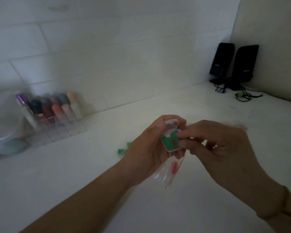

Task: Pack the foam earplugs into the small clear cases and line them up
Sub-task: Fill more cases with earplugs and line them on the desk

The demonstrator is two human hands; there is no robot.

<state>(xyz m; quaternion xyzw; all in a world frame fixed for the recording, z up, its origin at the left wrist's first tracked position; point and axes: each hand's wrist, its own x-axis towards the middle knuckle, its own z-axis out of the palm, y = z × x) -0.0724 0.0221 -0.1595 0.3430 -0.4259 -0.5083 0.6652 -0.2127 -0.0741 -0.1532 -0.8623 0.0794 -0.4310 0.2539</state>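
Right hand (pixel 225 148) pinches a green earplug (pixel 175 137) into the open case (pixel 170 138) gripped by left hand (pixel 149 148).

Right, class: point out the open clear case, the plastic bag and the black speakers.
clear case (pixel 172 126), head view, on its raised lid.
plastic bag (pixel 165 175), head view, on its clear middle.
black speakers (pixel 245 63), head view, front of the right one.

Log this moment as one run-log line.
left hand: holds small clear plastic case, lid open | right hand: pinches second green foam earplug into case | first green foam earplug: already inside
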